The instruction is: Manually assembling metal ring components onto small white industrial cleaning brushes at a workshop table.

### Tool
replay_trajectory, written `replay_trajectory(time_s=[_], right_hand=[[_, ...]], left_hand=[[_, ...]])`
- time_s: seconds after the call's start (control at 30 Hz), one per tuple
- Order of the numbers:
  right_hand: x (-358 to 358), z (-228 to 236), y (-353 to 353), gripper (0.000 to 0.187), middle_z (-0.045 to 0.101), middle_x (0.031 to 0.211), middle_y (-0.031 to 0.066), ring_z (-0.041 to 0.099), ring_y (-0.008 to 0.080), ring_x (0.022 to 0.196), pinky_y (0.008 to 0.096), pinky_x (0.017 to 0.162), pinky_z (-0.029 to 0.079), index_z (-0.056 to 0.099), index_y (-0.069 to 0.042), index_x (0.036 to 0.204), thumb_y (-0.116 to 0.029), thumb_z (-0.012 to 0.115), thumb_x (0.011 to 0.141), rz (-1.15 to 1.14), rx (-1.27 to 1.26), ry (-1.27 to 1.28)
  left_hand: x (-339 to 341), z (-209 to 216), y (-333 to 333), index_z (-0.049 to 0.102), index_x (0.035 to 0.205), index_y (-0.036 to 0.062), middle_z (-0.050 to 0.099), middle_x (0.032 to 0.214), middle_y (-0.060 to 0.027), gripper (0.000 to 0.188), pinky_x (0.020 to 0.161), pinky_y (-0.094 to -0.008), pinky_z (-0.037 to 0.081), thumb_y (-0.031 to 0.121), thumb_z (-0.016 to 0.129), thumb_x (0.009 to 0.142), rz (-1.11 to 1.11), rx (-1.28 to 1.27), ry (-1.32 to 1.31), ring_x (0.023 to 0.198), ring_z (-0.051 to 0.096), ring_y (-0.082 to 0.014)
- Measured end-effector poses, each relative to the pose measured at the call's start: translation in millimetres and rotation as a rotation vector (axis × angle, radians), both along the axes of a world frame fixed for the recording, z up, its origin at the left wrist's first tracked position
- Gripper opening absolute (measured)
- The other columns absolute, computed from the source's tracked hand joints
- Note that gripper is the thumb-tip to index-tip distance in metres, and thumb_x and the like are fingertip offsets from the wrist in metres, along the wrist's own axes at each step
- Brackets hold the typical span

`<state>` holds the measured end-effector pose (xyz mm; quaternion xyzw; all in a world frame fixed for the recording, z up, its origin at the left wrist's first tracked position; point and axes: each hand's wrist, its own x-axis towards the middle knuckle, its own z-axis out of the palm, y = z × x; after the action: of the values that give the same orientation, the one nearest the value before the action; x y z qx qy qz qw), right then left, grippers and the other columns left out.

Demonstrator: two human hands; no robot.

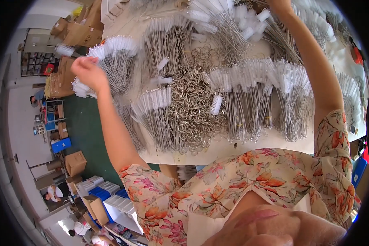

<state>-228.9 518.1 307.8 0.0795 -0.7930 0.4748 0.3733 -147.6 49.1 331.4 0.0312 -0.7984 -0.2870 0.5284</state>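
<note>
My left hand (89,73) is raised over the table's left edge, its fingers drawn together and slightly blurred. A white-bristled wire brush (64,50) sticks out past the fingertips, seemingly pinched in them; its stem is mostly hidden. Just right of that hand lies a bundle of similar wire brushes (118,67). My right arm stretches to the far side of the table. Its hand (279,5) is cut off by the upper edge, above more brush bundles (281,41), and its fingers do not show. Between the bundles, a heap of metal rings (192,108) covers the table's middle.
Brush bundles (252,94) line the near right side of the table (229,153). A loose brush head (216,104) rests on the rings. Left of the table are green floor (84,123), cardboard boxes (76,163) and blue bins. Other people sit farther off.
</note>
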Motion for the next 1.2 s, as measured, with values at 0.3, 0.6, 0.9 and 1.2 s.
replay_trajectory(time_s=[0.3,0.6,0.9,1.2], right_hand=[[15.0,-32.0,124.7,0.019,0.059,0.073,0.0075,0.058,0.0169,0.067,0.0298,0.063,0.047,0.062,0.001,0.085,-0.010,0.049,0.078,0.094,0.155,0.071],[58.5,-98.6,152.7,0.018,0.066,0.070,0.0084,0.060,0.0177,0.061,0.0327,0.060,0.048,0.070,-0.008,0.082,-0.021,0.062,0.073,-0.080,0.364,-0.363],[60.9,-89.6,118.4,0.025,0.066,0.081,0.0095,0.062,0.0273,0.074,0.0386,0.069,0.048,0.068,-0.010,0.089,-0.030,0.060,0.075,-0.137,0.493,-0.481],[48.0,-74.7,74.1,0.024,0.066,0.083,0.0076,0.062,0.0263,0.076,0.0381,0.068,0.049,0.067,-0.010,0.086,-0.030,0.063,0.074,0.022,0.567,-0.529]], left_hand=[[-15.0,-101.8,6.6,0.064,0.082,-0.0019,0.065,0.074,-0.0083,0.024,0.065,-0.0294,0.045,0.022,0.064,0.081,-0.400,-0.140,-0.942,0.067,0.056,-0.0144],[6.0,-71.2,40.6,0.063,0.082,-0.0014,0.064,0.071,-0.0063,0.019,0.045,-0.0249,0.030,0.017,0.061,0.083,-0.219,0.257,-1.064,0.054,0.044,-0.0075],[-19.5,-102.5,16.0,0.061,0.079,-0.0021,0.063,0.073,-0.0066,0.017,0.059,-0.0254,0.040,0.014,0.060,0.083,-0.217,0.093,-1.039,0.064,0.052,-0.0110],[-14.8,-80.5,32.3,0.059,0.082,-0.0025,0.065,0.075,-0.0077,0.015,0.063,-0.0296,0.043,0.012,0.053,0.082,-0.155,-0.204,-1.036,0.069,0.058,-0.0165]])
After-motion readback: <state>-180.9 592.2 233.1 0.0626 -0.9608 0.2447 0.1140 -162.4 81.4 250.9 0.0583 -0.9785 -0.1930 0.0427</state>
